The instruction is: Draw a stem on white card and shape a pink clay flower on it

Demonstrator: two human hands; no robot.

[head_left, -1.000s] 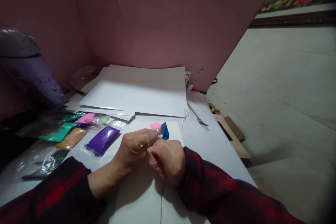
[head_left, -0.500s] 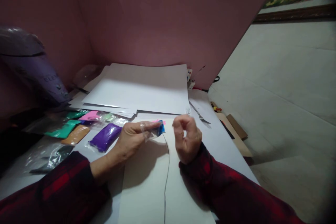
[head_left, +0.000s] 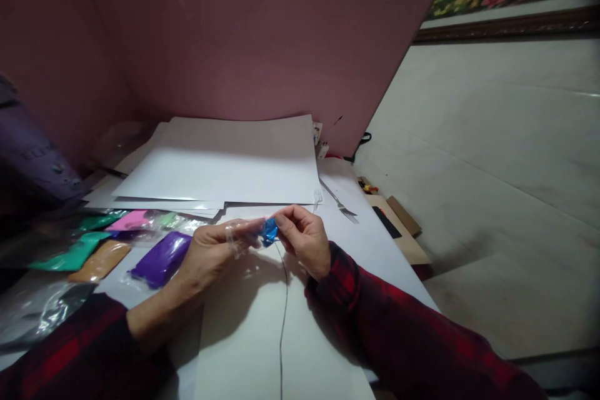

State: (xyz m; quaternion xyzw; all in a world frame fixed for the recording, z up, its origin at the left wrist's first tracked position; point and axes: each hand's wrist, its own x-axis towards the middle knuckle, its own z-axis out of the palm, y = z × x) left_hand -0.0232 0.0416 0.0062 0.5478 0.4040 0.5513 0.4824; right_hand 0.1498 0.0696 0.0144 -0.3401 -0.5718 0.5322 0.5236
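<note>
A small clear plastic packet with blue modelling clay [head_left: 269, 232] is held up over a sheet of paper [head_left: 244, 337]. My left hand [head_left: 213, 256] is closed on the packet's clear end. At the blue end, my right hand [head_left: 307, 239] pinches with thumb and forefinger; its other fingers are curled. A dark wavy line [head_left: 284, 300] runs down the paper below both hands. Close to my left wrist lies a purple clay packet [head_left: 162, 259].
Green, pink, orange and other packets [head_left: 100, 260] lie at the left. Behind my hands is a stack of white sheets [head_left: 225, 159], with forks [head_left: 344, 209] to its right. A purple bottle [head_left: 37, 150] stands far left. The table drops off on the right, near cardboard [head_left: 403, 234].
My right hand has moved left to the packet and now pinches its blue end. Before, it was curled and apart from it. The view has shifted slightly to the right.
</note>
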